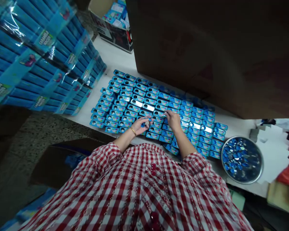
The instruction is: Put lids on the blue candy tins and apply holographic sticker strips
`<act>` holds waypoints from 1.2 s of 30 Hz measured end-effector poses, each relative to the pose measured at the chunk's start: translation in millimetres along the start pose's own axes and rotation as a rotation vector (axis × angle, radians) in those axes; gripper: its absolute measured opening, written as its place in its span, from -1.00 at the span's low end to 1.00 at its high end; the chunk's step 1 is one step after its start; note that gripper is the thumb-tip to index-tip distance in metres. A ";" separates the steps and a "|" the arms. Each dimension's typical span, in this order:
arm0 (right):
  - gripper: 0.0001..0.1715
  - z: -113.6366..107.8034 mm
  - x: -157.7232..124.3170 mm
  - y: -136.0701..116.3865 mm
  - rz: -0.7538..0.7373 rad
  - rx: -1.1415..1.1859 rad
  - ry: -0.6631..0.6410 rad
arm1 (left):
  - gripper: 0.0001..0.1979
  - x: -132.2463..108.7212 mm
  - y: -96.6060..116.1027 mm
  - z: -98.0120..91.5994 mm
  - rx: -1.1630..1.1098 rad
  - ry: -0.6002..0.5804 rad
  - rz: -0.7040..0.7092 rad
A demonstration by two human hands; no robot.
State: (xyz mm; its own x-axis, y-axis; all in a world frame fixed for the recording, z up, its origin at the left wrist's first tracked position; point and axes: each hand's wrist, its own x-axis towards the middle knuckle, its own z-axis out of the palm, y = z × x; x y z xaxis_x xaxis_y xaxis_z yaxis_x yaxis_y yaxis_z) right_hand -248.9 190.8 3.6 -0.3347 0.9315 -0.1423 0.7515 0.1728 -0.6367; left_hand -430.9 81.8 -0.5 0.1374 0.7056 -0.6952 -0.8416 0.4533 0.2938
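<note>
Several rows of small blue boxes lie packed side by side on a white table. My left hand is curled over the near edge of the rows, fingers closed on small blue pieces. My right hand reaches onto a box in the middle of the array, fingertips pinched together on something small that I cannot make out. Both sleeves are red and white check.
A round metal bowl of small blue pieces sits at the right. Wrapped stacks of blue packs stand at the left. A large brown carton rises behind the rows, and an open cardboard box sits at the back.
</note>
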 end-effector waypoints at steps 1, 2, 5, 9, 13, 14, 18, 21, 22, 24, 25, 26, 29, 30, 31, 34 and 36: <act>-0.71 0.1 11.2 0.1 0.009 -0.046 0.004 | -0.79 -1.8 2.1 -4.0 0.013 0.001 0.014; -0.72 1.2 23.2 -0.1 0.018 -0.073 0.011 | -0.77 -3.7 4.2 -7.4 0.022 -0.002 0.029; -0.73 9.1 59.6 -2.5 0.061 -0.080 0.003 | -0.71 -9.9 9.5 -14.4 0.025 -0.019 0.071; -0.72 21.7 94.4 -11.9 0.127 -0.099 -0.159 | -0.78 -15.1 14.7 -20.1 0.009 0.013 0.122; -0.71 26.4 112.9 -30.6 0.070 -0.346 -0.197 | -0.84 -13.5 17.4 -23.5 0.014 0.110 0.164; -0.68 26.7 116.8 -36.0 0.076 -0.424 -0.214 | -0.83 -12.1 17.7 -23.7 0.015 0.128 0.169; -0.53 28.3 132.2 -51.7 0.166 -0.628 -0.346 | -0.76 -5.0 18.4 -20.5 0.016 0.168 0.190; -0.45 29.7 137.5 -52.7 0.198 -0.646 -0.389 | -0.74 -0.1 19.6 -14.5 0.001 0.186 0.213; -0.44 30.1 137.6 -51.3 0.196 -0.645 -0.381 | -0.75 1.0 20.3 -12.0 -0.003 0.192 0.216; -0.43 30.1 136.4 -47.6 0.209 -0.634 -0.352 | -0.78 1.3 21.7 -6.6 -0.006 0.208 0.206; -0.43 29.7 135.8 -45.9 0.227 -0.624 -0.338 | -0.79 0.4 22.3 -3.6 -0.006 0.213 0.202; -0.43 28.9 135.5 -44.5 0.253 -0.610 -0.330 | -0.80 -1.2 22.7 -0.5 -0.002 0.215 0.197; -0.39 24.9 134.2 -42.9 0.318 -0.573 -0.319 | -0.80 -8.4 22.0 7.0 0.027 0.190 0.199; -0.38 23.7 131.8 -42.8 0.310 -0.566 -0.304 | -0.79 -10.7 21.2 8.1 0.036 0.182 0.206; -0.39 22.8 127.3 -42.6 0.286 -0.558 -0.279 | -0.79 -12.4 20.3 8.2 0.040 0.180 0.213; -0.52 24.5 98.4 -42.2 0.118 -0.444 -0.142 | -0.80 -13.1 16.8 3.3 0.040 0.201 0.208; -0.60 29.0 69.0 -43.4 -0.121 -0.259 -0.138 | -0.79 -10.3 13.6 -1.4 0.044 0.223 0.183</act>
State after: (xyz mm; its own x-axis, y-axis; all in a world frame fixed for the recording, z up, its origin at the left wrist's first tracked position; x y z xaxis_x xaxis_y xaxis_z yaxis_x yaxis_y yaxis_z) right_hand -321.1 238.3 -0.6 -0.4914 0.8499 -0.1903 0.8152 0.3719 -0.4440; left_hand -444.5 80.0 9.8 -0.1367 0.6429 -0.7536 -0.8176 0.3563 0.4523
